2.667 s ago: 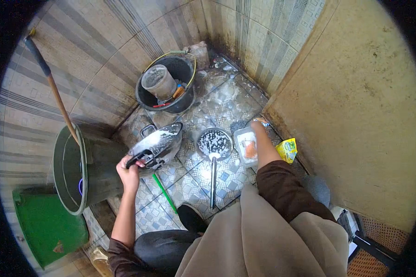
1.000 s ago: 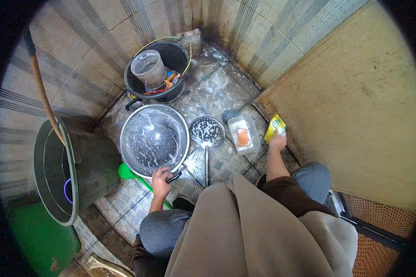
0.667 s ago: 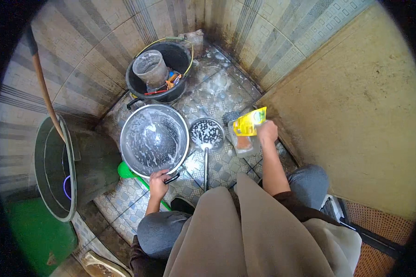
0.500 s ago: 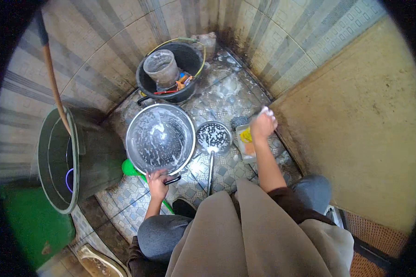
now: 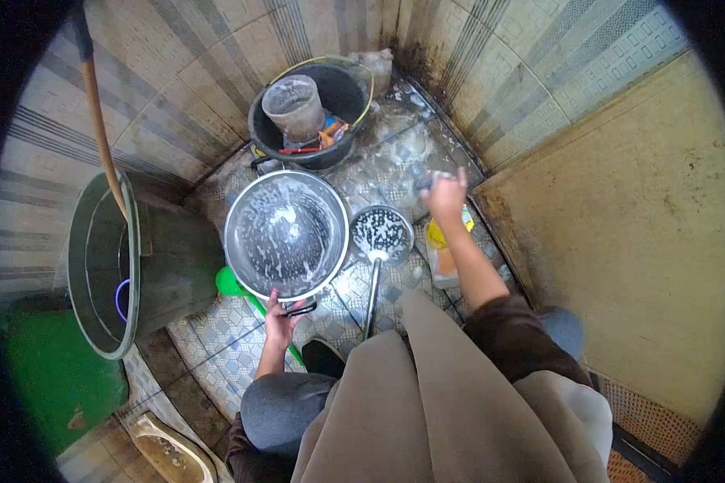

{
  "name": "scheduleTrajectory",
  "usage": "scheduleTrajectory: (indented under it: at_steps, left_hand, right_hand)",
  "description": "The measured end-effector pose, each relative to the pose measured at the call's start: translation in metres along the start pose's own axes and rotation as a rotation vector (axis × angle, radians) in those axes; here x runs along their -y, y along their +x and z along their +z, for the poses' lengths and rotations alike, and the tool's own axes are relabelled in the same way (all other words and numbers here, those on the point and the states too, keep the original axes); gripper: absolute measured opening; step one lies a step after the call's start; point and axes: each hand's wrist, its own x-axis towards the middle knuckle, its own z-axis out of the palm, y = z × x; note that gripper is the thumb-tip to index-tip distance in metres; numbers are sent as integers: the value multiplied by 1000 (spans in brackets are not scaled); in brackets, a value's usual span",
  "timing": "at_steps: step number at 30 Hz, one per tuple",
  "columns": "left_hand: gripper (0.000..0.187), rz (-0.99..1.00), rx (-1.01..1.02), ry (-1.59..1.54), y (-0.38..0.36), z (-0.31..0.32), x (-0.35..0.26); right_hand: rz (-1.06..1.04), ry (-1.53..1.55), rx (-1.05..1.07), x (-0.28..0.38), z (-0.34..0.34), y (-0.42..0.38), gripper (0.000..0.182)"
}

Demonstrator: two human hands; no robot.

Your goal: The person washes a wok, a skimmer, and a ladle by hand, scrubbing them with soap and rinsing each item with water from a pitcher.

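A wide, two-handled metal pan (image 5: pixel 286 233), streaked with suds, rests on the tiled floor. My left hand (image 5: pixel 279 324) is closed at its near edge, thumb against the rim and fingers by the black handle (image 5: pixel 302 309). To the pan's right lies a long-handled skimmer (image 5: pixel 382 233) covered in foam. My right hand (image 5: pixel 446 198) is raised over the floor beyond the skimmer, its fingers closed around a grey scouring pad (image 5: pixel 422 184), blurred by motion. Just below that hand sits a soap packet (image 5: pixel 443 262) with a yellow part.
A black bucket (image 5: pixel 262 121) holding a cloudy plastic container (image 5: pixel 294 109) and small items stands at the back. On the left is a large grey-green bin (image 5: pixel 177 266) with a wooden pole (image 5: pixel 101 153). A green ladle (image 5: pixel 229 281) lies beside the pan. A board (image 5: pixel 612 209) borders the right.
My right hand has moved left from beside the board, and the grey pad that lay by the packet is now in its fingers. My left hand has shifted slightly at the pan's edge.
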Motion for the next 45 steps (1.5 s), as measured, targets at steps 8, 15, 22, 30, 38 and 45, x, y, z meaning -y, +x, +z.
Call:
scheduleTrajectory:
  at_steps: [8, 15, 22, 30, 38, 45]
  left_hand:
    - [70, -39, -158, 573, 6, 14, -2]
    - [41, 110, -123, 709, -79, 12, -107]
    - [21, 879, -492, 983, -154, 1, -299]
    - [44, -263, -772, 2179, -34, -109, -359]
    - [24, 105, -576, 2453, -50, -108, -372]
    - [27, 503, -767, 2107, -106, -132, -383]
  right_hand:
    - [567, 101, 472, -74, 36, -79, 43]
    - [656, 105, 809, -147, 141, -129, 32]
    - [487, 102, 468, -237, 134, -49, 9]
    - [219, 608, 448, 50, -159, -52, 9]
    - [-325, 547, 736, 227, -120, -45, 11]
    - [-894, 384, 848, 380, -26, -102, 14]
